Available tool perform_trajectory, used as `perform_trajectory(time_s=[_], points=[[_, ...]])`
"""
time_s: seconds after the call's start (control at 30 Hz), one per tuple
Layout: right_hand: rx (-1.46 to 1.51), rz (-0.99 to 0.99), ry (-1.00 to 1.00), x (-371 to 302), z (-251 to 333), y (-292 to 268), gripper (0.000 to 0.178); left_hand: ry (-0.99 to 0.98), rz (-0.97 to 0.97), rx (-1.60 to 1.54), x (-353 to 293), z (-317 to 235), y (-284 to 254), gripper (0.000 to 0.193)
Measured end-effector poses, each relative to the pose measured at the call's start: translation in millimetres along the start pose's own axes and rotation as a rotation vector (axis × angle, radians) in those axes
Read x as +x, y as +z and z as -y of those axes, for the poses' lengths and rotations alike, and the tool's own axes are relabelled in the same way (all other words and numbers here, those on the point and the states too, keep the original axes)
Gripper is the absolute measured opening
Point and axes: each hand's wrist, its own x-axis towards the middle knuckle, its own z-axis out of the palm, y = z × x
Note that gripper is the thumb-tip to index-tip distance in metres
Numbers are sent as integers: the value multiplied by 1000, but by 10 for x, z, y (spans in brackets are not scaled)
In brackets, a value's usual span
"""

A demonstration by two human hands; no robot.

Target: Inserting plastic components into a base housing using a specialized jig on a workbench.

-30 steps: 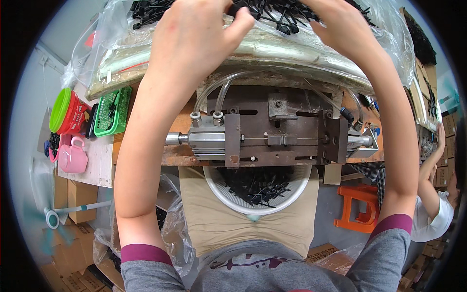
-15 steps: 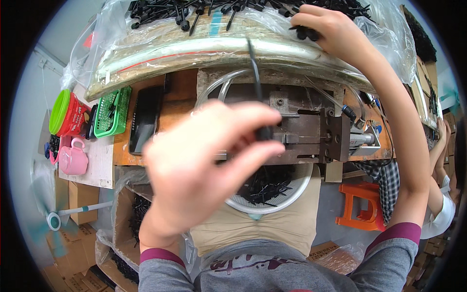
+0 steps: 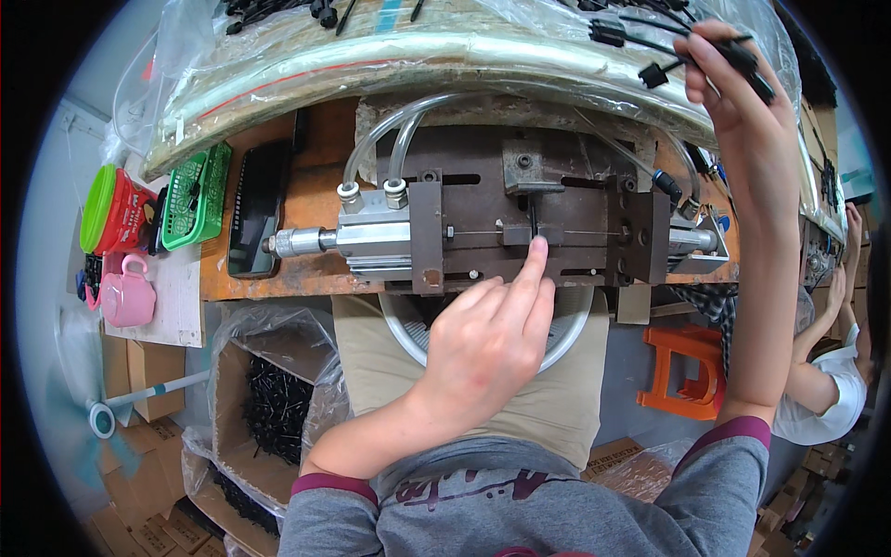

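Observation:
My left hand (image 3: pixel 487 334) is over the near edge of a brown metal fixture (image 3: pixel 575 209). Its index finger is stretched out, and the tip presses on a thin black stem (image 3: pixel 534 215) lying in the fixture's central block. The other fingers point forward without gripping anything; the thumb is hidden. At the upper right, my right hand (image 3: pixel 756 121) is closed around several black stemmed plastic pieces (image 3: pixel 608 34), whose knobbed ends stick out to the left. Silver air cylinders (image 3: pixel 374 237) flank the fixture, with clear tubes (image 3: pixel 406 139) running from the left one.
A white-rimmed basket (image 3: pixel 577 339) sits at my lap below the bench. More black pieces (image 3: pixel 278 404) fill a lined carton at lower left. A green basket (image 3: pixel 209 200), black tray (image 3: pixel 255 218) and pink cup (image 3: pixel 128 295) stand left. An orange stool (image 3: pixel 682 371) and another person's arm (image 3: pixel 826 320) are right.
My left hand has moved right and down to the fixture; the black piece it held is now in the central block. My right hand has lifted off the pile and moved right with several pieces.

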Motion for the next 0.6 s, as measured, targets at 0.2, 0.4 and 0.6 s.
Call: perform_trajectory(time_s=[0.2,0.4,0.6], points=[[95,5,159,-646,228,271,26,-26,69,45,34,42,-28,26],[238,-14,295,-1097,252,372,15,-265,12,-454,119,-20,-245,44],[292,10,360,-1270,141,472,16,-63,-13,-679,102,-38,-450,49]])
